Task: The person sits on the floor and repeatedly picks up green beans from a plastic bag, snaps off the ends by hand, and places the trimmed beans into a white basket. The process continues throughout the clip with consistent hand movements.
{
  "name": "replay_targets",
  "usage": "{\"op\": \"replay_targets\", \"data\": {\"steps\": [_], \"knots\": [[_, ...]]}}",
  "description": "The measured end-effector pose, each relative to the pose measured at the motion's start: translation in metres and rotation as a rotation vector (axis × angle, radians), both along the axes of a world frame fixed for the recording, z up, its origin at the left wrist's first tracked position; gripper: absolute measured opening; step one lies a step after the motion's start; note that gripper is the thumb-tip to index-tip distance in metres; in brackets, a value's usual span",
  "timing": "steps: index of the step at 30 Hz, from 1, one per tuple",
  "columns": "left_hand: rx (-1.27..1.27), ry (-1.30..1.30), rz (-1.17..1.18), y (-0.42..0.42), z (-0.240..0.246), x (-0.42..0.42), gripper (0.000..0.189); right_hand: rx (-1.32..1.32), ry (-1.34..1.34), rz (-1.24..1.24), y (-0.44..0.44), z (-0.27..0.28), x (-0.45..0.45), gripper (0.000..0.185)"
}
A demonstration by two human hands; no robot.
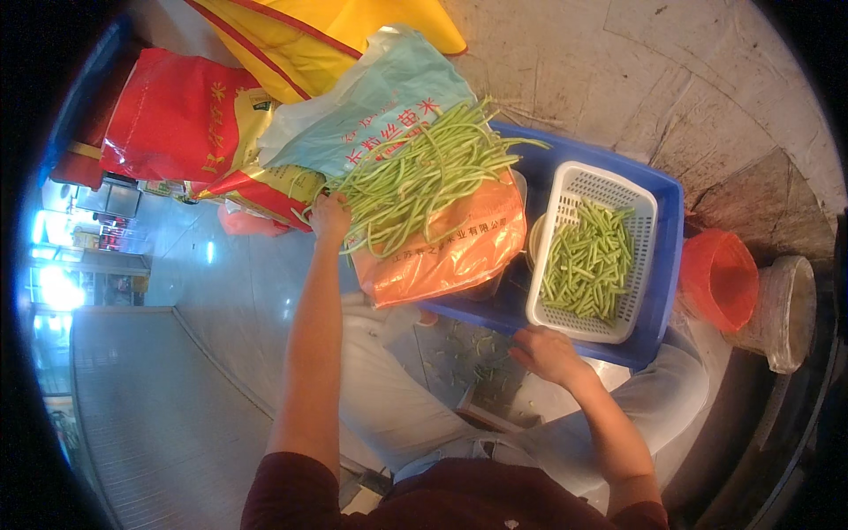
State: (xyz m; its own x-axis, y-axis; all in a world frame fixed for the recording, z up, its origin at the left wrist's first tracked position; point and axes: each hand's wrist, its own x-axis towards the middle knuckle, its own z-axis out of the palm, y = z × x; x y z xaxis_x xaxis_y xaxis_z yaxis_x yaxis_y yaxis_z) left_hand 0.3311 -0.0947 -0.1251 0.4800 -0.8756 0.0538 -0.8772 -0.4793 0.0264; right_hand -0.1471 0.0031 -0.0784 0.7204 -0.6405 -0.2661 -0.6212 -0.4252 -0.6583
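Observation:
A heap of long green beans (pixel 437 172) lies across a printed rice sack (pixel 450 245), blue-green at one end and orange at the other. My left hand (pixel 331 215) is at the left end of the heap, its fingers curled on the bean ends. A white perforated plastic basket (pixel 646 265) holds many short cut bean pieces (pixel 589 258). It sits in a blue plastic tub (pixel 669 218). By the near rim of the tub and the basket's corner is my right hand (pixel 550 354), fingers bent; whether they pinch anything is hidden.
Red and gold bags (pixel 179 119) stand at left, below a yellow cloth (pixel 411 26). A red container (pixel 722 278) and a plastic-wrapped bucket (pixel 788 311) stand to the right. Bean scraps (pixel 487 364) litter the floor between my legs. A grey panel (pixel 152 391) is at lower left.

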Motion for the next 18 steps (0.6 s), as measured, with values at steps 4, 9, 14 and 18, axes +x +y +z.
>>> {"op": "replay_targets", "data": {"steps": [4,9,14,18], "knots": [[-0.090,-0.003,-0.132,0.008,0.009,0.017,0.018,-0.006,-0.005,0.021,0.000,0.000,0.003,0.023],[-0.299,0.258,-0.230,0.010,0.052,0.004,0.021,0.007,0.001,0.018,-0.001,0.005,0.003,0.023],[-0.465,0.323,-0.264,0.006,0.086,-0.021,0.023,0.035,0.004,-0.003,-0.001,0.008,0.000,0.024],[-0.623,0.698,-0.223,0.007,0.103,-0.018,0.023,0.052,0.000,0.005,0.000,0.011,0.002,0.026]]}}
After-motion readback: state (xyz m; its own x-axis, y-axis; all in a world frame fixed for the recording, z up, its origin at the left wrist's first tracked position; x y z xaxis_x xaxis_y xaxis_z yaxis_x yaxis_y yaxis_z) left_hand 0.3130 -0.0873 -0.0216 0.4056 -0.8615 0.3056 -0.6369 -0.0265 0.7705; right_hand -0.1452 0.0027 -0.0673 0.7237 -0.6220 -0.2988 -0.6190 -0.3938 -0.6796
